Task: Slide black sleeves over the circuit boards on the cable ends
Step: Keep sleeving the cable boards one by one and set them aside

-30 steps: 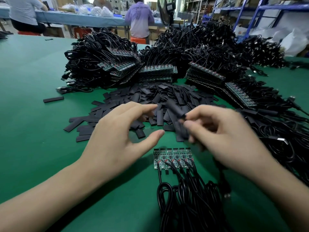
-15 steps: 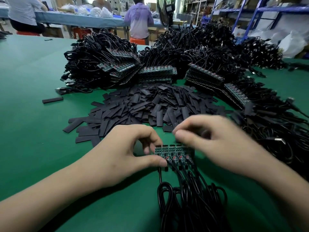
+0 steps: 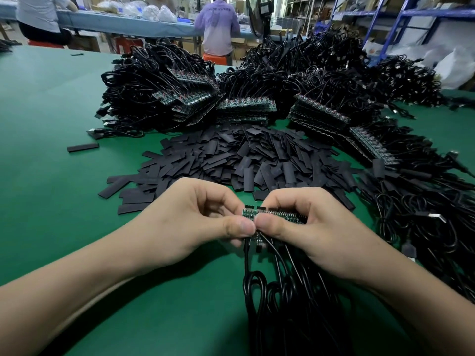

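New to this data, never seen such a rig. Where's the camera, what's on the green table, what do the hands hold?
No robot: one head-worn camera on a person looks forward and down at their bare hands. The left hand and right hand both pinch a row of small green circuit boards, whose black cables trail toward the viewer. Beyond, on the green table, lies a pile of flat black sleeves, then heaps of black cables with more boards. No sleeve shows in either hand.

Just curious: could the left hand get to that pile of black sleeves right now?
Probably yes, once it lets go. The pile of black sleeves lies just beyond the left hand, nothing between them, but both it and the right hand are pinching the strip of circuit boards.
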